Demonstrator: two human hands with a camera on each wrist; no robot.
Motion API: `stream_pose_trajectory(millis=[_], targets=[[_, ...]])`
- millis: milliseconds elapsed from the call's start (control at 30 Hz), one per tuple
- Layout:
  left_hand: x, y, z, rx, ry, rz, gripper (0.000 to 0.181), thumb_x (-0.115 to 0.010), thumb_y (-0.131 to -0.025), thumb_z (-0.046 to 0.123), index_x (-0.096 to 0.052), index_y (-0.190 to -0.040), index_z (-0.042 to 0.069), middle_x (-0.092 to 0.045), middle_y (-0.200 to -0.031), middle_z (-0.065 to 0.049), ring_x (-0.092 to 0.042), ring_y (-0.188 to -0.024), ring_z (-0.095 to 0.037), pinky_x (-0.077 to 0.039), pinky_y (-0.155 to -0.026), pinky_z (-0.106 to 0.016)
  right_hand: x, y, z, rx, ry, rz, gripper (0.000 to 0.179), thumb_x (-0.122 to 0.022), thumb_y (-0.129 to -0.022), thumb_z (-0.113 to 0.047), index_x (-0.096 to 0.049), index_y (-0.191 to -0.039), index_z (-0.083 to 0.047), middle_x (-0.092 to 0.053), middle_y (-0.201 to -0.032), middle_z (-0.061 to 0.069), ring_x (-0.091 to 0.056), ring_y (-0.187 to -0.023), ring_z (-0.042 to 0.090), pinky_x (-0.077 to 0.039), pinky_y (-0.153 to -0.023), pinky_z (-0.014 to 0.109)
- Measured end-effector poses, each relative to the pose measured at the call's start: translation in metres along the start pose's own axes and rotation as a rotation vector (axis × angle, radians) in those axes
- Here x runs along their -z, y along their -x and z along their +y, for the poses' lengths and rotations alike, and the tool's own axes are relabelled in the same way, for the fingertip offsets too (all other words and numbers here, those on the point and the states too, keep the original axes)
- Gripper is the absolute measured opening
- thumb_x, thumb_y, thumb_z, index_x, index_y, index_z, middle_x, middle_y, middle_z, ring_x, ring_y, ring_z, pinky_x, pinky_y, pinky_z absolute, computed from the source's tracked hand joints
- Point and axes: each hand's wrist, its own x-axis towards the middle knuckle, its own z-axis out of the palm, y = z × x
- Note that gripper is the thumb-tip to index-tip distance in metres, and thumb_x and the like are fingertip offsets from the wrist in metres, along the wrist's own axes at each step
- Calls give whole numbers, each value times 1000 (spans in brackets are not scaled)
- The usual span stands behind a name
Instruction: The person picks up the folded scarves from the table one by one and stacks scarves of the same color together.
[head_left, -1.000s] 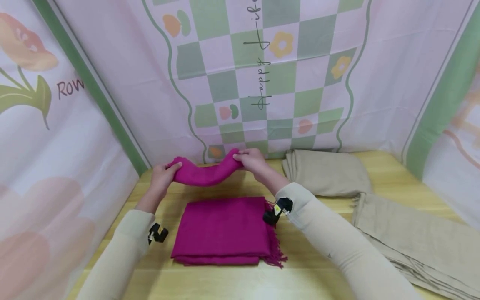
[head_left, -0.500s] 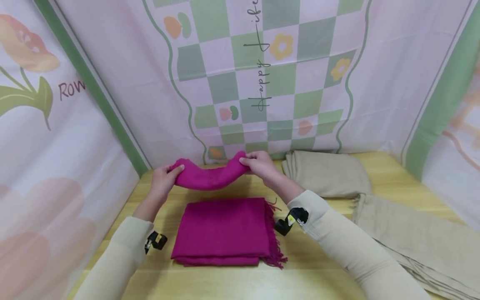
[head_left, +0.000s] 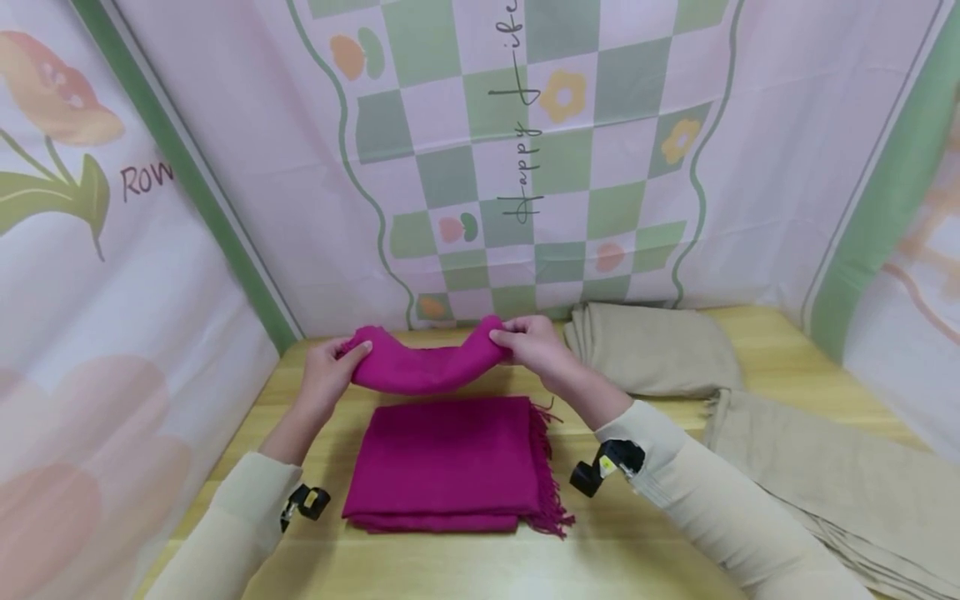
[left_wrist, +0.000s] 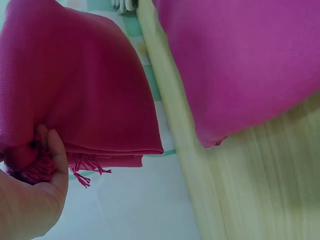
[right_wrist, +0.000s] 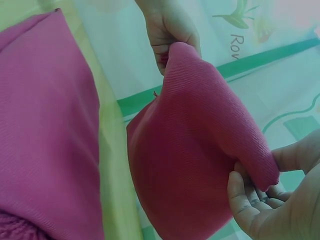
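A folded magenta scarf [head_left: 427,369] hangs sagging between both hands, above the back part of the table. My left hand [head_left: 327,375] pinches its left end; fringe [left_wrist: 40,167] bunches at those fingers in the left wrist view. At the other end my right hand [head_left: 536,346] grips a corner between thumb and fingers, as the right wrist view shows at the scarf's rolled edge [right_wrist: 240,130]. Directly in front of it, a second magenta scarf [head_left: 446,462] lies folded flat on the table, fringe along its right side.
A folded beige cloth [head_left: 656,346] lies at the back right of the wooden table [head_left: 450,567]. Another beige folded cloth [head_left: 847,467] stretches along the right side. Patterned curtains [head_left: 510,167] enclose the back and sides.
Both hands have come lower and slightly nearer with the hanging scarf. The right hand has also shifted to the right. The scarf on the table stays put.
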Motion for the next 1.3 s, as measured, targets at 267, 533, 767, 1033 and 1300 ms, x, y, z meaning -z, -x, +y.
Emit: stream_pose_trajectory(millis=[267,533,767,1033,1300], targets=[[-1,13,-1,-18,24,5,29,-66,-93,21,-66,-94,-8,-55,-66,2,-50,-57,-4,-45,-53,-19,1,15,7,36,39,20,24,-58,-97,-9,-62,-110,11,-64,-102,15,-63,-80,12,-54,-80,32],[-2,26,-7,-42,-8,-11,33,-65,-94,21,-67,-111,-8,-64,-80,-6,-55,-63,-6,-49,-58,-19,1,30,20,98,94,38,19,-60,-96,-10,-64,-102,8,-64,-88,8,-60,-77,11,-53,-77,32],[-3,38,-15,-37,32,-23,34,-65,-94,17,-64,-116,-9,-67,-93,-14,-61,-68,-5,-53,-63,-21,-2,46,30,103,57,40,18,-60,-97,-8,-63,-103,7,-65,-90,9,-61,-79,12,-53,-73,27],[0,55,-26,-59,12,-23,32,-66,-93,14,-65,-117,-9,-69,-95,-18,-62,-66,-6,-53,-62,-21,-5,60,42,111,102,40,15,-61,-95,-7,-65,-99,6,-63,-85,7,-58,-76,13,-53,-70,31],[0,65,-36,-52,10,-27,31,-67,-93,11,-65,-116,-8,-68,-96,-20,-62,-66,-7,-54,-62,-22,-9,70,55,74,117,49,11,-62,-93,-5,-66,-96,5,-64,-87,8,-58,-74,14,-55,-71,37]])
